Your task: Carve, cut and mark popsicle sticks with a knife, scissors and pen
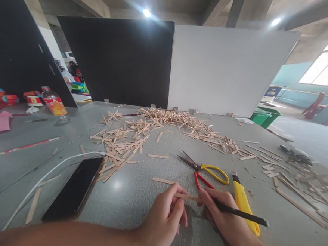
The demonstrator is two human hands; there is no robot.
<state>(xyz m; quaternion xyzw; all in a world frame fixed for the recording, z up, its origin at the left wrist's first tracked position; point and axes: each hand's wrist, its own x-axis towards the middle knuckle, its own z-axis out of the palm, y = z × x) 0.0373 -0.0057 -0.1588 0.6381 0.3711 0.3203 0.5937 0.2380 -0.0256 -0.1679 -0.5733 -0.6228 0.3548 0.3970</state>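
Head view showed a grey table point(135, 207) strewn with a loose heap of pale wooden craft sticks point(152, 124) along its far side, in front of an upright black panel point(115, 59) and a white panel point(226, 67). A black flat phone point(75, 188) lay at the near left with a white cable point(51, 172) running from its top end. Scissors with yellow and red handles point(202, 170) lay just beyond the hands, blades apart, and a yellow utility knife point(244, 205) lay just beside the right hand, partly hidden by it. A clear plastic bottle with a red label point(53, 104) stood far left; a green bin point(264, 115) stood past the table's right end.

Both forearms reached in from the lower edge. The left hand point(165, 217) was curled, thumb and fingertips pinched on one end of a flat pale wooden stick point(187, 196). The right hand point(222, 213) was closed around a slim dark tool point(244, 215), whose free end pointed right over the knife.

That stick bridged the two hands, level and just above the table, its right end meeting the right hand's fingertips.
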